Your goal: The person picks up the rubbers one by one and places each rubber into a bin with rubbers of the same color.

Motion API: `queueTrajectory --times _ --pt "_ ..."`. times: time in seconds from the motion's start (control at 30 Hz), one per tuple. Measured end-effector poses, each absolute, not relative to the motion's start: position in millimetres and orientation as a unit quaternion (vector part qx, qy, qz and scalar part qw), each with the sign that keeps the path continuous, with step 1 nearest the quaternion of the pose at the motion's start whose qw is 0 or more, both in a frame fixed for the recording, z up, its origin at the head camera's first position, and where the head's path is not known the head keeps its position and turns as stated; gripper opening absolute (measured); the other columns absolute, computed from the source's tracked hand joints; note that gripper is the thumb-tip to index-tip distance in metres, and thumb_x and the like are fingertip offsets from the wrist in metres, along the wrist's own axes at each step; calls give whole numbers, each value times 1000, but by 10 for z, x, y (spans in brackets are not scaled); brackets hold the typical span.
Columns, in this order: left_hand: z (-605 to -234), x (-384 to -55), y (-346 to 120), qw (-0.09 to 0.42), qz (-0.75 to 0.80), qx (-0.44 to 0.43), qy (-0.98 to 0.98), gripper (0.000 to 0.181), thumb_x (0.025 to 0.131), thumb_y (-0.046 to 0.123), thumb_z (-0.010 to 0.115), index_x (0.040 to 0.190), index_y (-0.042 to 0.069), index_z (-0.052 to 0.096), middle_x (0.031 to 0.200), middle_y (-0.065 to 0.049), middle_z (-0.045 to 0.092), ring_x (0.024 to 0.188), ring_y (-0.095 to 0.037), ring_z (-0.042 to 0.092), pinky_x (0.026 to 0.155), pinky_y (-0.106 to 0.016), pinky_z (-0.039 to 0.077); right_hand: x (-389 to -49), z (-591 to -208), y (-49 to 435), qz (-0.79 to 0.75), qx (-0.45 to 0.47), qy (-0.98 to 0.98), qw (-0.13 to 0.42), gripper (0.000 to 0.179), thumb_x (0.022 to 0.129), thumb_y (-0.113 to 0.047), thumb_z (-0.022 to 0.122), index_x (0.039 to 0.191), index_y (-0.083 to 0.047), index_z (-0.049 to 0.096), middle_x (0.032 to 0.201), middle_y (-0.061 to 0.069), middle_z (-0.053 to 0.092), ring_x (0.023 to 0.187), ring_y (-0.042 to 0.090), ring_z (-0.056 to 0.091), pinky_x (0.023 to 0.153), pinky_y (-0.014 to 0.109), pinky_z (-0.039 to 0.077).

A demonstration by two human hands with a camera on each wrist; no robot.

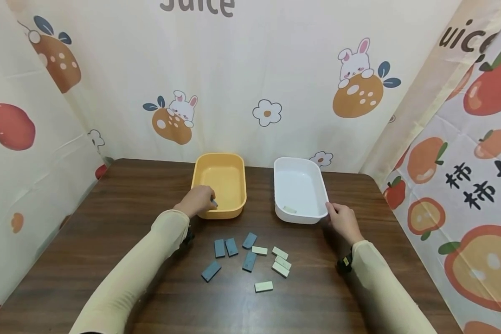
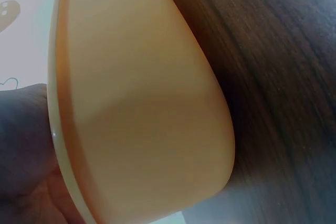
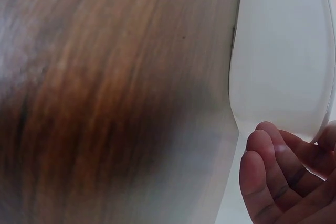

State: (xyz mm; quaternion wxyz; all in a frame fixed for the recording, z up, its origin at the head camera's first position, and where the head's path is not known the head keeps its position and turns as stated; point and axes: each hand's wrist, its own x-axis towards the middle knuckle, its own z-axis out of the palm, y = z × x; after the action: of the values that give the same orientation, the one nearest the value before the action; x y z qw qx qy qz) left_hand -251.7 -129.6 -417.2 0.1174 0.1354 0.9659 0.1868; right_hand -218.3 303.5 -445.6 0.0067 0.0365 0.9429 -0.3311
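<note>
My left hand (image 1: 196, 200) reaches over the near left rim of a yellow bin (image 1: 198, 215), pinching a small blue-grey block (image 1: 214, 203) that is mostly hidden by the fingers. In the left wrist view the bin's outer wall (image 2: 152, 98) fills the middle. At the near right corner of a white bin (image 1: 300, 219), my right hand (image 1: 344, 222) pinches the rim between thumb and finger; the other fingers (image 3: 254, 174) curl below it in the right wrist view. One pale green block (image 1: 290, 209) lies inside the white bin.
Several blue-grey blocks (image 1: 219, 248) lie scattered on the brown wooden table (image 1: 158, 287) in front of the yellow bin. To their right are several pale green blocks (image 1: 263, 286), some touching one another. A printed curtain (image 1: 234, 69) hangs behind the table.
</note>
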Motion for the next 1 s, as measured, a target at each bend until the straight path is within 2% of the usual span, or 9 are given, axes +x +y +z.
queueTrajectory --times 0.1,0.23,0.33,0.57,0.67,0.77,0.8,0.87,1.0 --pt "-4179 -2533 -1287 129 187 139 964 19 86 18 74 72 7 68 62 1 53 56 -12 42 54 -24 35 -2180 -4453 3034 -332 38 943 5 56 105 -41 35 84 2 64 67 7 62 62 17 55 60 29 44" --pt "-4193 -2568 -1275 146 168 146 964 40 86 18 74 55 13 49 51 3 34 50 -12 31 50 -25 29 -2185 -4447 3032 -331 37 943 3 56 105 -41 35 83 3 64 66 7 62 62 17 55 60 29 43" --pt "-4190 -2591 -1263 158 150 145 965 40 86 17 74 56 14 47 53 4 38 51 -12 35 51 -25 32 -2184 -4443 3026 -330 37 943 4 56 105 -41 35 83 3 64 65 6 61 61 17 55 60 29 43" --pt "-4191 -2601 -1249 166 148 137 965 28 86 16 72 65 8 55 63 -2 47 58 -15 40 56 -28 36 -2165 -4444 3009 -331 39 943 8 55 105 -40 36 87 3 64 67 7 62 62 17 55 61 29 43" --pt "-4203 -2578 -1277 138 166 134 967 14 89 15 67 88 2 67 84 -8 65 69 -17 52 66 -32 47 -2153 -4449 3000 -330 39 943 10 55 105 -40 35 87 3 65 68 9 63 62 17 55 61 29 43" --pt "-4206 -2550 -1301 112 200 122 966 30 93 17 61 116 -1 66 111 -16 69 77 -21 62 76 -38 53 -2136 -4452 2995 -330 42 943 12 54 105 -41 35 87 2 65 69 10 63 62 17 56 61 29 44" --pt "-4203 -2541 -1307 104 206 119 966 32 94 18 59 119 -1 65 115 -17 68 77 -22 63 77 -39 53 -2130 -4453 2993 -330 43 943 11 54 105 -40 35 87 1 65 69 9 64 62 17 56 61 29 44" --pt "-4195 -2522 -1316 88 214 115 966 32 96 20 58 120 -1 65 117 -17 68 78 -23 64 78 -40 54 -2118 -4452 2991 -332 44 942 9 54 105 -40 36 87 2 65 69 9 64 62 17 56 61 29 44" --pt "-4163 -2468 -1340 55 242 91 964 28 96 20 58 114 1 68 110 -14 70 80 -22 64 75 -38 55 -2096 -4446 2986 -331 44 943 2 54 105 -39 35 86 3 64 68 7 63 62 17 56 60 29 44"
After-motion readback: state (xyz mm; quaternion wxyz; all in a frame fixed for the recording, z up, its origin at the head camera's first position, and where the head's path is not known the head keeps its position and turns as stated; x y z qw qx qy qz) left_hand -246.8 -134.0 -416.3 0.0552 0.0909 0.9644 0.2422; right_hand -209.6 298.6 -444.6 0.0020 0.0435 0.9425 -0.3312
